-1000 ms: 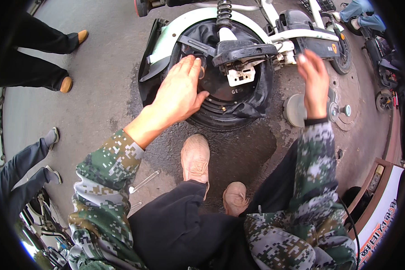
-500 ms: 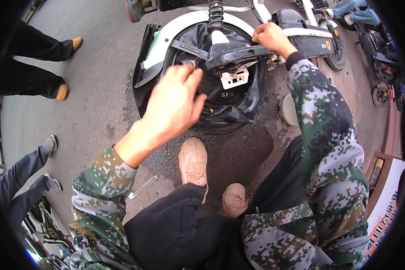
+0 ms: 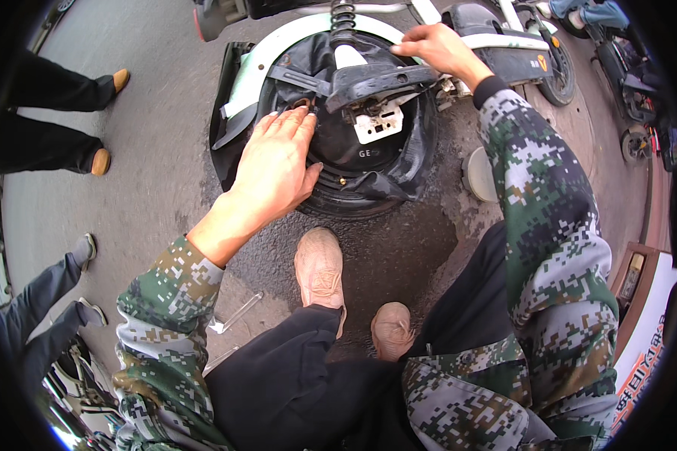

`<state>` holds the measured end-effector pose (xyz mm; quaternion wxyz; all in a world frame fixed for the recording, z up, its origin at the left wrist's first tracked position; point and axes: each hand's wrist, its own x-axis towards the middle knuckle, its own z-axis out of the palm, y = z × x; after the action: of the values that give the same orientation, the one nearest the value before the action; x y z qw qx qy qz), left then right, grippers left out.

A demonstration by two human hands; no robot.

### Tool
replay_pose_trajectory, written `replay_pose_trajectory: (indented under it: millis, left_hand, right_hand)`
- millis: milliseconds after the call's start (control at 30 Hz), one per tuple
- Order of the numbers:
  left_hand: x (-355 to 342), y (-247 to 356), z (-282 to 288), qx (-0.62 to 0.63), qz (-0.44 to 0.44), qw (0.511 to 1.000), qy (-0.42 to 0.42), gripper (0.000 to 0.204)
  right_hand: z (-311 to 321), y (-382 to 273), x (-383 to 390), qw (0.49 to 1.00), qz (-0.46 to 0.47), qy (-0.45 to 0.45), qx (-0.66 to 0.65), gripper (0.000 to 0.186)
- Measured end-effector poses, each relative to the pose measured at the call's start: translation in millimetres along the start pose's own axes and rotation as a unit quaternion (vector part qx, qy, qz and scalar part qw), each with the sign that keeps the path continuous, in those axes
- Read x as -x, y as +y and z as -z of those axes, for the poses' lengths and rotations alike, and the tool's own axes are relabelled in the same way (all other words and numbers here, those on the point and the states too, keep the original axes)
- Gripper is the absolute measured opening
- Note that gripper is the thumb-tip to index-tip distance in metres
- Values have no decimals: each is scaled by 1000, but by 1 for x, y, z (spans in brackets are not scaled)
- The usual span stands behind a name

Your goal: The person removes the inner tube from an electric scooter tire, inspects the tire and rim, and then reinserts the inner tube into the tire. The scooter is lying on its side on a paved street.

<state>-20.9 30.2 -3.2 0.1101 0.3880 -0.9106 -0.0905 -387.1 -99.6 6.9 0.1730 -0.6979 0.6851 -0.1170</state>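
Note:
A scooter wheel (image 3: 338, 201) with a black tyre lies in front of me, loose black rubber (image 3: 399, 180) bunched along its lower right side. My left hand (image 3: 274, 154) lies over the wheel's left part, fingers stretched and thumb apart, holding nothing visible. Just past its fingertips a small brownish round part (image 3: 302, 103) shows. My right hand (image 3: 445, 56) reaches to the right end of the pale green fender (image 3: 278, 56), its fingers loosely extended over the edge. Between the hands are a dark swing arm (image 3: 380, 84) and a white slotted metal plate (image 3: 380, 122).
A coil spring (image 3: 343, 19) rises from the wheel. A pale round container (image 3: 480, 174) stands right of it. Another scooter (image 3: 504, 56) is beyond my right hand. Bystanders' legs (image 3: 60, 143) are at left; a thin clear strip (image 3: 237, 312) lies by my left foot.
My left hand has settled lower onto the wheel, its fingers straighter. My right hand has shifted slightly left along the fender, its fingers reaching out further. The view has moved a little.

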Motion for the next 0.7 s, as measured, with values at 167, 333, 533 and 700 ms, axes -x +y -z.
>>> replay_pose_trajectory:
  millis: [167, 333, 533, 700]
  left_hand:
    - [-2, 2, 2, -17, 0, 1000, -10, 77]
    - [-2, -2, 5, -11, 14, 1000, -8, 75]
    - [-3, 1, 0, -20, 16, 1000, -9, 77]
    - [-8, -12, 7, -51, 20, 998, 15, 80]
  right_hand:
    - [-21, -12, -23, 997, 44, -56, 2, 30]
    - [-20, 2, -19, 999, 17, -37, 10, 36]
    - [-23, -13, -22, 996, 42, -57, 61, 33]
    - [-11, -3, -14, 979, -25, -51, 195, 33]
